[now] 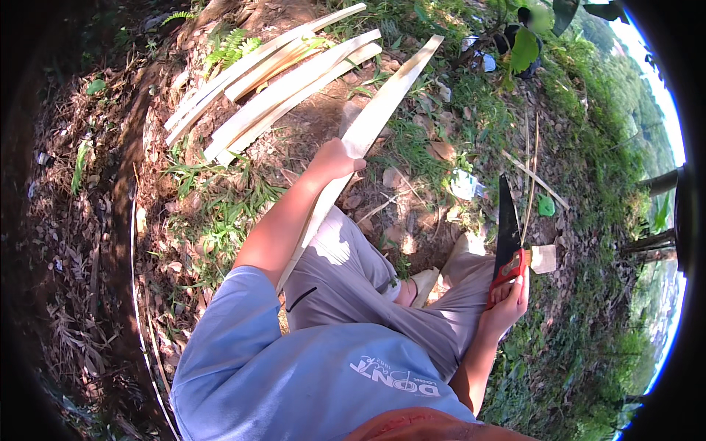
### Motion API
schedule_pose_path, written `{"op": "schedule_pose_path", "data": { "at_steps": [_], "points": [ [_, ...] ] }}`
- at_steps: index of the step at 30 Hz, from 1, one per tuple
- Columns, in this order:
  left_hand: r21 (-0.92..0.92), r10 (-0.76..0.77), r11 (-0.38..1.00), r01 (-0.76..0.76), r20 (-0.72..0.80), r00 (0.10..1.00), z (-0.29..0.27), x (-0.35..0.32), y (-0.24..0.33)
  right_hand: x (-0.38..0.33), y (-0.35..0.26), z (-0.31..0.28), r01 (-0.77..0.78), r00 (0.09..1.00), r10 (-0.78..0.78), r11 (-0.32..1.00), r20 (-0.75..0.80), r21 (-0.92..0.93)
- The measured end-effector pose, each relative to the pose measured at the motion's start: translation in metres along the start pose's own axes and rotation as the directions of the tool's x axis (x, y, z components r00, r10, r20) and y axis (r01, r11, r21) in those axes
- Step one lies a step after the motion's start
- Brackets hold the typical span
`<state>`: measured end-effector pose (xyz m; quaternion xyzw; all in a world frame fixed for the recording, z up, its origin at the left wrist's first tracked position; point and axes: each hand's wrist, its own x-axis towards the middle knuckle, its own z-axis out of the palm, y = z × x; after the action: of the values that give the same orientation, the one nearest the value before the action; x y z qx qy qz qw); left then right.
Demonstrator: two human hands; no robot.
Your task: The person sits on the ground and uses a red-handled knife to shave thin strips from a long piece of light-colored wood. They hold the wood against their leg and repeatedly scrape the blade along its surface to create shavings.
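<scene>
My left hand (337,159) is closed round a long pale wooden plank (393,92), which slants from beside my left thigh up toward the far middle. My right hand (507,303) grips the red handle of a handsaw (507,220). Its dark blade points away from me, beside my right knee, and is apart from the plank. Just past the saw's handle shows the pale end of a wooden piece (543,259); its other end is hidden behind the handle.
Several pale planks (287,88) lie on the ground at the far left. Thin sticks (535,176) and a green scrap (546,205) are on the right, near white litter (465,185). A person in dark clothing (523,51) is at the far right, partly behind leaves. The slope is grassy and leaf-strewn.
</scene>
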<state>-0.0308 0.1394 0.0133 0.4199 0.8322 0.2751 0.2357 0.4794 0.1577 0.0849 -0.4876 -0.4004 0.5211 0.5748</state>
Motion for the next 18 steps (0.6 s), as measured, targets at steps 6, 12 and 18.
{"op": "schedule_pose_path", "data": {
  "at_steps": [6,12,18],
  "points": [
    [0.054,-0.080,0.995,0.087,-0.118,0.990,0.022,0.042,-0.034,-0.003,-0.001,0.009,0.020,1.000,-0.021,0.997,-0.017,-0.072],
    [-0.189,-0.156,0.967,0.168,0.079,0.985,0.022,0.036,-0.046,-0.005,-0.005,0.022,0.008,1.000,-0.011,0.989,-0.020,-0.148],
    [-0.287,0.041,0.958,-0.009,0.104,0.994,-0.002,-0.067,-0.046,-0.011,-0.008,0.025,0.023,0.999,-0.015,0.981,0.043,-0.193]
  ]
}}
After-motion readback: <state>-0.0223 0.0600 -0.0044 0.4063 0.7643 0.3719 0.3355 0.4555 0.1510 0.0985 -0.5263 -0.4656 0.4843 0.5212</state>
